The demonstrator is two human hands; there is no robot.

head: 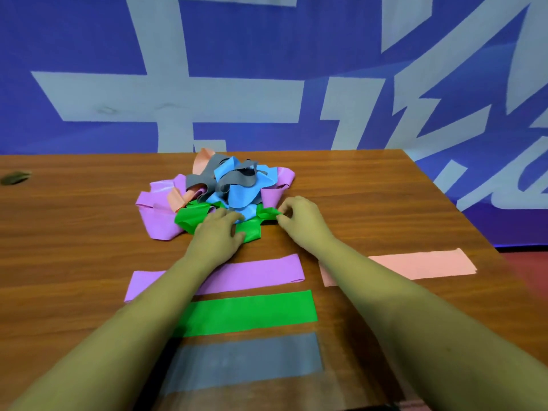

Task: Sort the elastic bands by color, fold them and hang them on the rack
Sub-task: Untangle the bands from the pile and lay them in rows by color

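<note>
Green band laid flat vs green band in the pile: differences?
The flat green band lies as a smooth straight strip; the piled green band is crumpled. The flat green band lies separate; the piled green band is tangled with other colours. No hand is on the flat one; the right hand pinches the piled one, the left hand rests on it. Both share the same green.

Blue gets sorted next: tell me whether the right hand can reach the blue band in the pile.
Probably yes: the blue band lies exposed just beyond the right hand, though a grey band crosses it and the hand pinches the green band.
</note>
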